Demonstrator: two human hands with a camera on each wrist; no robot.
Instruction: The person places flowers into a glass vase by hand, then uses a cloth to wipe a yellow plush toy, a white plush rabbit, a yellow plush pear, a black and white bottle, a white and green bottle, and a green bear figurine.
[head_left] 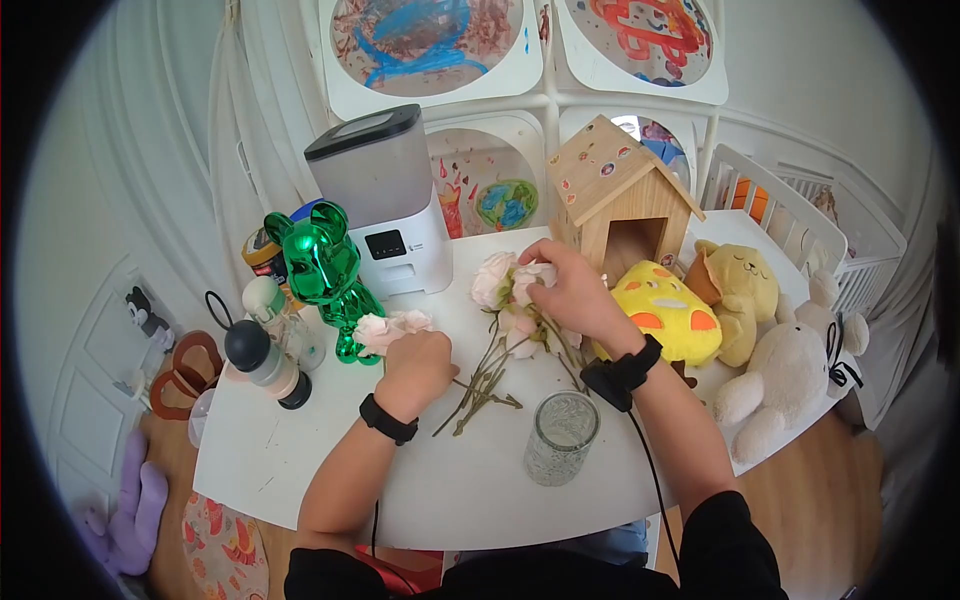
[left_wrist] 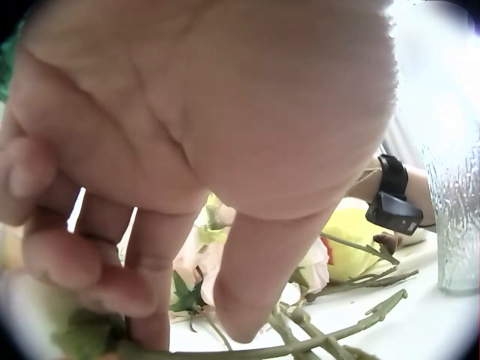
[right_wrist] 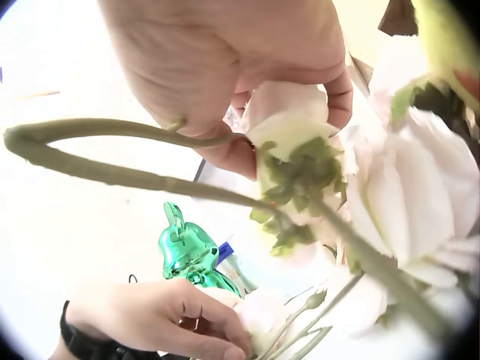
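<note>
My left hand [head_left: 420, 372] is low over the table with its fingers curled at a pale pink rose [head_left: 392, 329]. In the left wrist view a green stem [left_wrist: 330, 341] runs from under those fingertips to the right. My right hand [head_left: 575, 295] pinches the head of another pale rose [right_wrist: 289, 120], fingers and thumb around its petals. Just below the pinched bloom, green sepals [right_wrist: 300, 176] and a sharply bent stem [right_wrist: 112, 176] show in the right wrist view. More pink roses [head_left: 492, 280] lie around it, their stems [head_left: 480, 385] crossing on the tabletop.
A textured glass vase [head_left: 562, 438] stands near the table's front. To the left are a shiny green bear figure [head_left: 318, 260], bottles [head_left: 262, 360] and a white pet feeder [head_left: 400, 250]. A wooden house [head_left: 610, 190] and plush toys [head_left: 665, 315] take up the right side.
</note>
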